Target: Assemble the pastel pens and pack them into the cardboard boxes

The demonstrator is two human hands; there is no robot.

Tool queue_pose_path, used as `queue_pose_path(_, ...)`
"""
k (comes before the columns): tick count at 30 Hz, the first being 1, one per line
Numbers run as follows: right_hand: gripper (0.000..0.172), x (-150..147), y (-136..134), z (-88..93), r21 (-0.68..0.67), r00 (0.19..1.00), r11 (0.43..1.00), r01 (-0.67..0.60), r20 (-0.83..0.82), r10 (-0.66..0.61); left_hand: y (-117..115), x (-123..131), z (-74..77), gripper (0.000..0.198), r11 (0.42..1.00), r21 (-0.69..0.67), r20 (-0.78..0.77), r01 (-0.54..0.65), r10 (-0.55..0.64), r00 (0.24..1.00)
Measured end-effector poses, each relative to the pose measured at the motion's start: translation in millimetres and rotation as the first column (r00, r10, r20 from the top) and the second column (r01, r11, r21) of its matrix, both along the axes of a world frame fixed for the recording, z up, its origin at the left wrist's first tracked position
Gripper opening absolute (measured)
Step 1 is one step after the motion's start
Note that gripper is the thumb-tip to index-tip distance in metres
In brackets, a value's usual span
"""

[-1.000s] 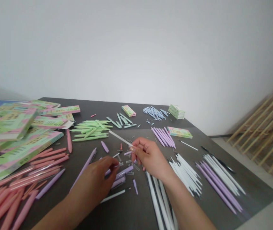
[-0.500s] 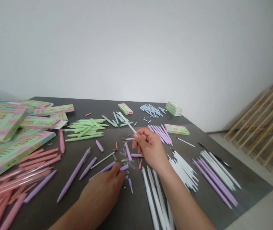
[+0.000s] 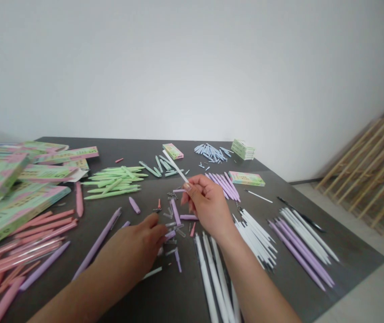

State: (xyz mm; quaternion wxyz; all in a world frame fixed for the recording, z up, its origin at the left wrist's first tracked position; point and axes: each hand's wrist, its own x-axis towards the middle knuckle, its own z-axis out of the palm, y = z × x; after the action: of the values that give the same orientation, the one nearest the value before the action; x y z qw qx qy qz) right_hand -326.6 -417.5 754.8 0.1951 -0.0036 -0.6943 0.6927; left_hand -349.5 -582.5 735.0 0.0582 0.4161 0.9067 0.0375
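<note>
My right hand point(image 3: 205, 197) is closed in a pinch around the lower end of a white pen refill point(image 3: 175, 167), which slants up and away to the left. My left hand point(image 3: 143, 244) is low over the table with its fingers curled down among small pen parts; what its fingertips grip is hidden. Beside those fingers lie a purple pen piece point(image 3: 175, 212), clear plastic bits point(image 3: 180, 232) and a small pink piece point(image 3: 192, 229). Part of a thin white stick point(image 3: 153, 272) shows below the left hand. A purple pen point(image 3: 99, 242) lies partly behind the left forearm.
Pink pens point(image 3: 44, 222) and a pile of pen boxes point(image 3: 20, 211) lie left. Green pens point(image 3: 114, 181) and blue pen pieces point(image 3: 212, 151) lie farther back. White refills point(image 3: 255, 240), purple barrels point(image 3: 225, 185) and assembled pens point(image 3: 301, 255) lie right. White pens point(image 3: 208, 273) lie by the right forearm.
My left hand has moved slightly left and up over the small parts, covering the white refill and purple pieces that lay there. My right hand still holds its white refill in nearly the same place.
</note>
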Motion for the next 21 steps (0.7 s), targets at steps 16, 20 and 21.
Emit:
queue_pose_path(16, 0.012, -4.8, 3.2, -5.4, -0.056, 1.0, 0.998, 0.009, -0.011, -0.01, 48.4, -11.8, -11.4, 0.039, 0.951, -0.121, -0.157, 0.286, -0.303, 0.94)
queue_pose_path(20, 0.012, -5.3, 3.9, -5.2, -0.056, 1.0, 0.998, 0.023, -0.004, -0.023, 48.3, -10.9, -16.6, 0.036, 0.95, -0.103, -0.168, 0.294, -0.308, 0.936)
queue_pose_path(21, 0.013, -5.1, 4.0, -5.1, -0.054, 1.0, 0.998, 0.024, -0.002, -0.024, 46.8, -10.1, -17.7, 0.033, 0.954, -0.086, -0.147, 0.288, -0.298, 0.943)
